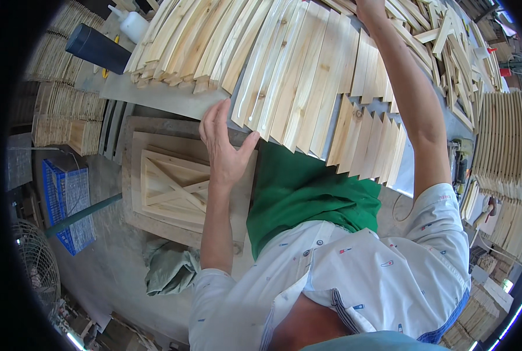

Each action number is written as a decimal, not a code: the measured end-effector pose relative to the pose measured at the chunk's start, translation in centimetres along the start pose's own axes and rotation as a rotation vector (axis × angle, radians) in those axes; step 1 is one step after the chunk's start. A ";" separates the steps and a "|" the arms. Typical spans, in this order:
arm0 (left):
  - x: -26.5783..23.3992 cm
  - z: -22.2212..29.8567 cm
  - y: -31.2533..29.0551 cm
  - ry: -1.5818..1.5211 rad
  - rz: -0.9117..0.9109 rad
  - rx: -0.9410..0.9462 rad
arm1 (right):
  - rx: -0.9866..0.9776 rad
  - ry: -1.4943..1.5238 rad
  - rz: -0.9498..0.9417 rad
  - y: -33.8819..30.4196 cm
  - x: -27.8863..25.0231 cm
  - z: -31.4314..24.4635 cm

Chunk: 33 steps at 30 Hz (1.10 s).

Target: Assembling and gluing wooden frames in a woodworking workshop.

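Long pale wooden slats with pointed, angled ends lie side by side on the table, their tips along its near edge. White streaks like glue run lengthwise down two of them at the left of this row. My left hand is beside those tips at the table edge, thumb and fingers apart, with nothing in it. My right hand reaches to the far side of the slats; the upper picture edge cuts it off, so its fingers are hidden. Under my right forearm lie shorter slats with angled ends.
More slats are stacked at the table's left, near a white squeeze bottle and a dark cylinder. Loose wood strips pile up at the right. Below left, a wooden frame with crossed braces lies on boards beside a blue crate.
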State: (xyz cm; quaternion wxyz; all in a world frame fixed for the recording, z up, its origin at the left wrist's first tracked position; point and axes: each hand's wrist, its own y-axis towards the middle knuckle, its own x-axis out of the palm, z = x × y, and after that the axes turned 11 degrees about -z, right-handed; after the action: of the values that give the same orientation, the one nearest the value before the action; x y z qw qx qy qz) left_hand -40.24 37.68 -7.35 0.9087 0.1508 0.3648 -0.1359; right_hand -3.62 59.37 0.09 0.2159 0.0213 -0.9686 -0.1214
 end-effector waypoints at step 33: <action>1.2 2.2 0.4 0.015 -0.043 0.027 | 0.094 -0.394 0.078 -4.9 2.3 0.7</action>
State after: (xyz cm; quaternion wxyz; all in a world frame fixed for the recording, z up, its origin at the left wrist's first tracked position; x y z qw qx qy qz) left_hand -37.88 37.00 -6.60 0.9007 0.1565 0.3729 -0.1590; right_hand -6.07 54.60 -0.75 0.0256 -0.0303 -0.9968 -0.0693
